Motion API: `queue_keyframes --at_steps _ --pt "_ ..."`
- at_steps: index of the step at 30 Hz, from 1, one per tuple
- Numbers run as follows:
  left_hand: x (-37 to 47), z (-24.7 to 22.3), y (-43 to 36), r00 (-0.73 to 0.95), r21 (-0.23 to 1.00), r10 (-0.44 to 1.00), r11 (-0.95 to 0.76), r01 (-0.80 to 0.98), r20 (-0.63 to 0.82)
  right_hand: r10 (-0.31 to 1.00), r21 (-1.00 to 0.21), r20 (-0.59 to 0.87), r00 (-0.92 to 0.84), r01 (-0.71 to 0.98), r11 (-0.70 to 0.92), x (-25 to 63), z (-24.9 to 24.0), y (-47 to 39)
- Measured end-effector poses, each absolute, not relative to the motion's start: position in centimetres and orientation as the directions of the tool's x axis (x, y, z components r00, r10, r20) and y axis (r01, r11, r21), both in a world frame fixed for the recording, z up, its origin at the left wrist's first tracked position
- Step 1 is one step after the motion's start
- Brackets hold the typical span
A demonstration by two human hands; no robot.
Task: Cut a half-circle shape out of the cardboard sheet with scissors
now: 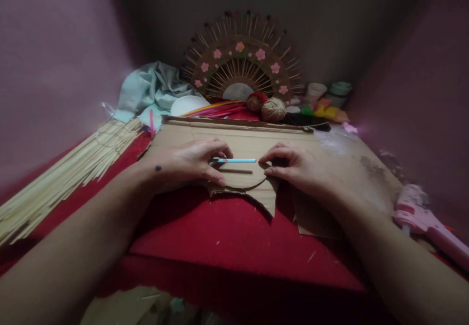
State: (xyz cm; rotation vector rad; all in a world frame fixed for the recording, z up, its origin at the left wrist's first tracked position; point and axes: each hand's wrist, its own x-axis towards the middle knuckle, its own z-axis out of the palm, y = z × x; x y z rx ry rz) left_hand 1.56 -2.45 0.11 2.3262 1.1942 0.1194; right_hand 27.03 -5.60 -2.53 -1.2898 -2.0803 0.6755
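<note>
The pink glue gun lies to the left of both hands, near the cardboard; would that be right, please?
Not quite: the pink glue gun lies to the right of both the left hand and the right hand, near the cardboard, as the head view shows.

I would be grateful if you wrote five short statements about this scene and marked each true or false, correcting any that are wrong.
1. The light blue stick lies between the left hand and the right hand. True.
2. The pink glue gun is at the far left. False: the pink glue gun is at the right.
3. A bundle of pale sticks lies at the left. True.
4. The table surface is green. False: the table surface is red.
5. The fan-shaped piece bears pink flowers. True.
</note>
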Motion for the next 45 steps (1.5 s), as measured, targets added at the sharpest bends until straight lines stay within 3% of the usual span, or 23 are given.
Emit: queue_keyframes --at_steps 11,45 --pt "2.05 0.36 -2.48 0.589 0.47 0.798 -0.472 0.746 -0.132 0.886 -0.658 0.296 -0.356 0.596 0.459 27.02 -3.27 -5.19" --pt "1.53 0.11 -2.13 0.608 0.505 0.782 -0.475 0.721 -0.133 0.876 -0.578 0.247 -0.414 0.663 0.476 26.82 -2.67 -5.91"
